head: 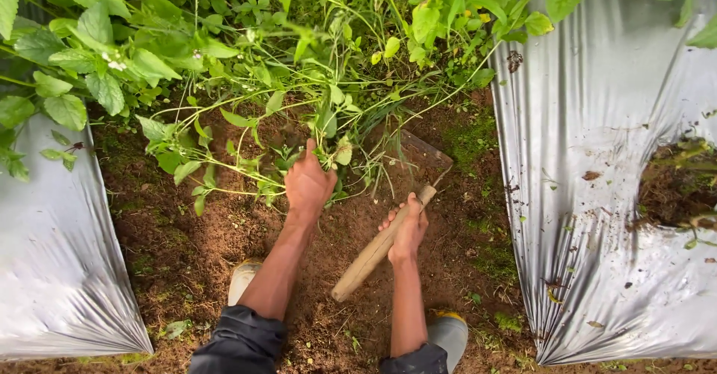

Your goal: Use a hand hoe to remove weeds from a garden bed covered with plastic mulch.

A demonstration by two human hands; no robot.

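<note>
A clump of thin, pale green weed stems (246,172) is gripped by the left hand (308,183), the fingers closed around the stalks just above the soil. The stems are long and wiry, fanning toward ten and twelve o'clock into soft, oval, serrated leaves. A smooth, rounded wooden handle (373,254) is clasped by the right hand (407,232), the fingers wrapped firmly about its upper part; the shaft runs from seven o'clock up to one o'clock, where a flat, dull metal blade (418,153) is pressed against the earth beside the weed roots, at three o'clock from the left hand. The soil (187,247) is seen as crumbly, reddish brown and loosely clodded, with mossy green patches at three o'clock. Glossy, wrinkled silver plastic sheeting (597,157) is laid on both sides of the furrow. Two pale rubber boot tips (243,277) are seen at six o'clock, beneath dark sleeves.
</note>
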